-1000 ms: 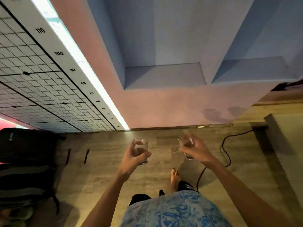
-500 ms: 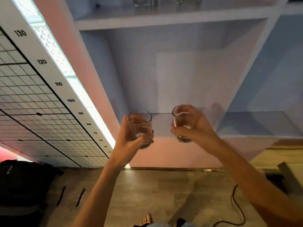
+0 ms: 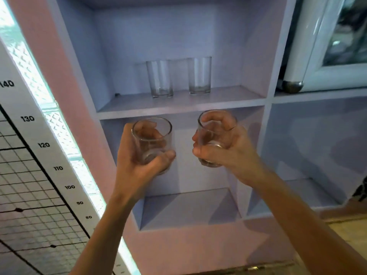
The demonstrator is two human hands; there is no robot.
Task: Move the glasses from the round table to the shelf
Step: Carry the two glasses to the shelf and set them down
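Glasses: 4 in total. 2 stand upright on the upper shelf (image 3: 178,105), a left one (image 3: 159,78) and a right one (image 3: 200,75), apart from each other. 2 are held below the shelf edge, 1 per hand: a glass (image 3: 152,141) in the left hand (image 3: 139,161) and a glass (image 3: 215,136) in the right hand (image 3: 228,149). Hands: 2. Shelf compartments in view: 4. Numbered scale strips (image 3: 59,167): 1.

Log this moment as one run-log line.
left hand: holds clear glass tumbler | right hand: holds second tumbler | lilac shelf: two tall glasses standing
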